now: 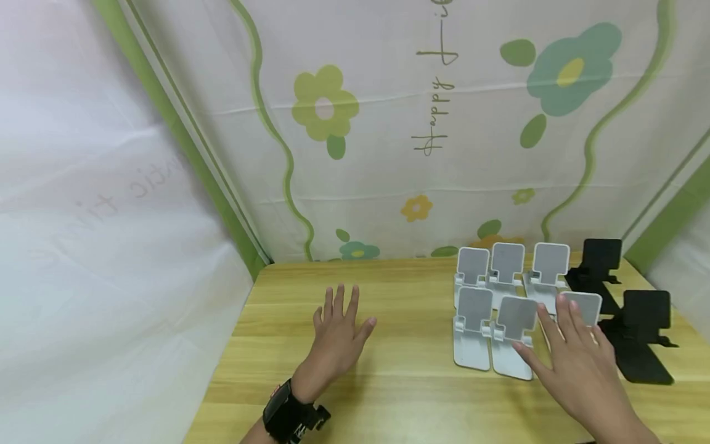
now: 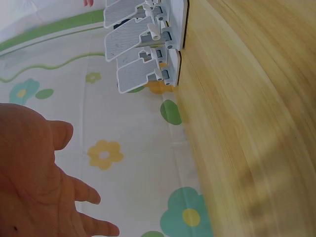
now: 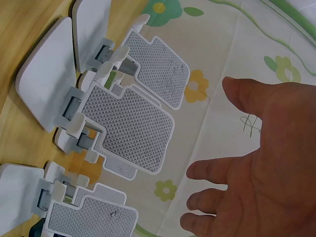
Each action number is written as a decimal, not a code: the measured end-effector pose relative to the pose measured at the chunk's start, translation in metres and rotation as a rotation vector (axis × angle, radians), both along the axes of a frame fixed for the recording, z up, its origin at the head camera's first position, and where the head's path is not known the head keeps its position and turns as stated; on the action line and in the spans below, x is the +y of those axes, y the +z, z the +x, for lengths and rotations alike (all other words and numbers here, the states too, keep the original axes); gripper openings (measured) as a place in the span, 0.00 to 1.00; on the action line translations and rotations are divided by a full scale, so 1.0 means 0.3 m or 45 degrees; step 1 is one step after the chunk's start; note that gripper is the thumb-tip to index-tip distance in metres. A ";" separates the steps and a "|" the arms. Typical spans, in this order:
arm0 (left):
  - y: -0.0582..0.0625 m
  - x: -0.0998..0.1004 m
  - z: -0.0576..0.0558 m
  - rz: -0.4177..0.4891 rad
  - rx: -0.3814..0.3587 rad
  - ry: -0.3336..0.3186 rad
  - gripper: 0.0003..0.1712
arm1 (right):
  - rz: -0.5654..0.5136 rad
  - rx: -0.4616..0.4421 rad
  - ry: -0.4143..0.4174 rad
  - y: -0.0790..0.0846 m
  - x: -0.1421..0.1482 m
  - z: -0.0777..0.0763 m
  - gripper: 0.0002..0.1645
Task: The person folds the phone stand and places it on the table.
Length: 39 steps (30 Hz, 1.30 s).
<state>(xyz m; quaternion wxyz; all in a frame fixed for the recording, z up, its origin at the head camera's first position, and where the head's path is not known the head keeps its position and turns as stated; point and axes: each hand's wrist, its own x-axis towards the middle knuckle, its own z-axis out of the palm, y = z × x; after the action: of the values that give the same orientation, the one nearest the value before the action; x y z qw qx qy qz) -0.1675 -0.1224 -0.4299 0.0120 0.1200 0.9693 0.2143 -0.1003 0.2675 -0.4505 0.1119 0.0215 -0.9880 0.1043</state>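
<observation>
In the head view my left hand hovers over the left part of the wooden table, fingers spread and holding nothing. My right hand is also spread, above the front row of white phone stands, and hides much of the rightmost white stand. A white phone stand is just left of its thumb, with another white phone stand beside that one. In the right wrist view the right palm is apart from the stands, whose grey ribbed rests face the hand.
More white phone stands form a back row. Two black phone stands line the right side of the table. A printed floral cloth hangs behind the table's far edge. A black wrist device is strapped to the left wrist.
</observation>
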 end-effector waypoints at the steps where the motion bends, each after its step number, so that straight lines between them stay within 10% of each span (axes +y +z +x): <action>1: -0.001 -0.002 0.004 -0.005 0.000 0.001 0.44 | -0.001 0.001 0.003 -0.002 -0.003 0.001 0.56; 11: 0.006 -0.011 0.018 -0.010 0.023 -0.022 0.44 | -0.087 0.113 0.115 -0.003 -0.047 -0.025 0.51; 23: -0.002 0.016 0.023 -0.009 0.004 -0.055 0.45 | 0.033 0.359 0.475 0.045 -0.161 -0.265 0.32; 39: -0.016 0.049 0.022 0.066 -0.048 -0.122 0.37 | -0.192 0.236 0.424 0.094 -0.194 -0.345 0.12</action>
<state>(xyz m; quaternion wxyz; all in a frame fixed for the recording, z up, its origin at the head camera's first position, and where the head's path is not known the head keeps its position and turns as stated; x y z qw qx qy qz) -0.1607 -0.1079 -0.4347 0.0373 0.1624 0.9562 0.2407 -0.2037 0.2091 -0.4223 0.1850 0.1856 -0.9456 0.1926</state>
